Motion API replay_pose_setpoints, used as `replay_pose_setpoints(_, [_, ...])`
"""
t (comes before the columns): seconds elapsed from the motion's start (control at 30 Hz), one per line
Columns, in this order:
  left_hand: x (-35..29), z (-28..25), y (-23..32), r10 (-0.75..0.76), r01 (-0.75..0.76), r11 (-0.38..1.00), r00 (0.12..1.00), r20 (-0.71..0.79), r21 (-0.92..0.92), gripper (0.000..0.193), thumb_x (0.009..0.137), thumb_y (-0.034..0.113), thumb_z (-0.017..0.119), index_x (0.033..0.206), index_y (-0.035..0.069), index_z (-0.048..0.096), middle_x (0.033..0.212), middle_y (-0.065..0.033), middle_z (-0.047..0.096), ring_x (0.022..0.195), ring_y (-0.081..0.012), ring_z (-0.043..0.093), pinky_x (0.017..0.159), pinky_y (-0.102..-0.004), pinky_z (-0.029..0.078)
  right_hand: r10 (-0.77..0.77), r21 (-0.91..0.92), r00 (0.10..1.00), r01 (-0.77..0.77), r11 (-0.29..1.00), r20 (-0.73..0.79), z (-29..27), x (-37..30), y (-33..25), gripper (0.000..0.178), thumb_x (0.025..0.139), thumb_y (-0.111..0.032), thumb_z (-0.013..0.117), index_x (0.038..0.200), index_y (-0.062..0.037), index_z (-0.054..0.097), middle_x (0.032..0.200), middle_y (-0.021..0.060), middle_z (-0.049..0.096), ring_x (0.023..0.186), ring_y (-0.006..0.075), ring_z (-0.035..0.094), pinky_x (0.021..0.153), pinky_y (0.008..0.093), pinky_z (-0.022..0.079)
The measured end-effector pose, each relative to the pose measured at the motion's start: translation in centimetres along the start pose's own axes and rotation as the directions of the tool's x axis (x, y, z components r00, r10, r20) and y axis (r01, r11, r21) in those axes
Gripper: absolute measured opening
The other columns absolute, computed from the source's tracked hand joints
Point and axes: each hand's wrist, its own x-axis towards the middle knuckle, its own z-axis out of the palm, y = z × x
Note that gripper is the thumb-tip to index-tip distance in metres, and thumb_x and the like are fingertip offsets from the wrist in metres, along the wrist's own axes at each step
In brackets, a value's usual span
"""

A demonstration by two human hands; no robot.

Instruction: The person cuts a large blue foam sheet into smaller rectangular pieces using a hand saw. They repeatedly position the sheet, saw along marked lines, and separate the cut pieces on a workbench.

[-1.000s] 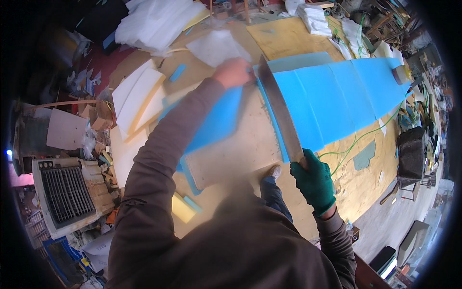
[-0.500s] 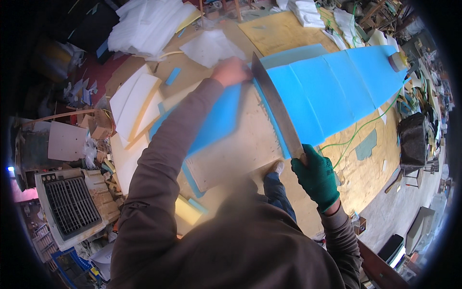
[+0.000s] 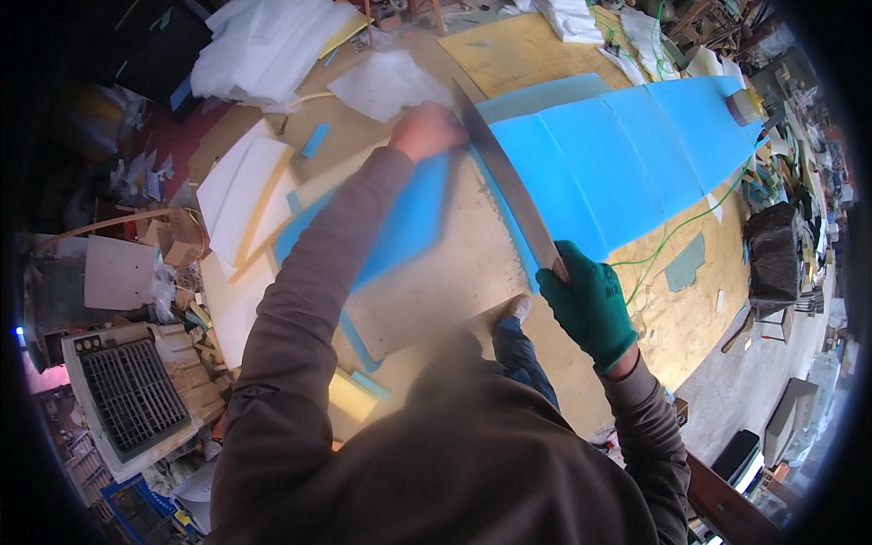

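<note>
In my right hand (image 3: 590,304), which wears a green glove, is the handle of a long, wide-bladed knife (image 3: 509,177). Its blade runs along the right edge of a tan board (image 3: 436,282), pointing away from me. Under the board lies blue foam sheet (image 3: 409,227), showing as a narrow strip beside the blade. My bare left hand (image 3: 427,130) is curled at the board's far end, close to the blade; blur hides what its fingers grip. Right of the blade spreads a long, creased blue foam sheet (image 3: 599,163).
A roll of tape (image 3: 745,107) rests on the blue sheet's far right end. White foam pieces (image 3: 241,195) are at left, with a white foam stack (image 3: 268,50) behind. A green cord (image 3: 677,241) crosses the yellowish surface (image 3: 672,300). An old slatted appliance (image 3: 132,391) stands lower left.
My right hand has slid the knife a little farther away along the board's edge. My left hand stays at the far end. The whole view has shifted slightly.
</note>
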Motion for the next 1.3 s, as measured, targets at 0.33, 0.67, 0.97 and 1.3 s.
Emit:
replay_pose_setpoints(0.33, [0.1, -0.2, -0.3, 0.033, -0.032, 0.999, 0.999, -0.025, 0.031, 0.045, 0.085, 0.033, 0.083, 0.116, 0.001, 0.084, 0.099, -0.0210, 0.083, 0.096, -0.0347, 0.081, 0.092, -0.0430, 0.062, -0.300, -0.189, 0.938, 0.267, 0.945, -0.174, 2.9, 7.5, 0.4, 0.020, 0.097, -0.019, 0.071, 0.111, -0.0044, 0.067, 0.085, 0.0262, 0.069, 0.083, 0.0496, 0.069, 0.071, 0.0547, 0.053])
replay_pose_setpoints(0.67, [-0.2, -0.6, -0.1, 0.022, -0.017, 0.994, 0.999, -0.048, 0.112, 0.046, 0.086, 0.036, 0.080, 0.119, 0.004, 0.083, 0.114, -0.0249, 0.080, 0.109, -0.0402, 0.078, 0.099, -0.0466, 0.060, -0.296, -0.120, 0.937, 0.277, 0.953, -0.188, 4.5, 11.0, 0.4, 0.021, 0.099, -0.021, 0.065, 0.108, -0.0022, 0.065, 0.089, 0.0272, 0.070, 0.087, 0.0520, 0.068, 0.074, 0.0585, 0.052])
replay_pose_setpoints(0.97, [-0.7, -0.6, 0.3, -0.011, 0.023, 0.988, 0.997, -0.080, 0.151, 0.046, 0.084, 0.043, 0.080, 0.114, 0.009, 0.084, 0.113, -0.0196, 0.081, 0.109, -0.0405, 0.077, 0.096, -0.0505, 0.060, -0.203, -0.056, 0.975, 0.199, 0.978, -0.089, 3.5, 8.1, 1.6, 0.017, 0.101, -0.019, 0.064, 0.101, -0.0024, 0.061, 0.072, 0.0175, 0.068, 0.058, 0.0308, 0.070, 0.058, 0.0455, 0.053])
replay_pose_setpoints(1.3, [-0.9, -1.2, 1.0, -0.042, 0.060, 0.975, 0.995, -0.090, 0.212, 0.049, 0.086, 0.047, 0.078, 0.122, 0.013, 0.083, 0.126, -0.0154, 0.079, 0.120, -0.0370, 0.074, 0.102, -0.0500, 0.059, -0.131, 0.032, 0.991, 0.130, 0.991, 0.013, 1.9, 3.3, 2.4, 0.015, 0.103, -0.015, 0.065, 0.099, -0.0014, 0.060, 0.076, 0.0154, 0.070, 0.059, 0.0254, 0.067, 0.053, 0.0400, 0.050])
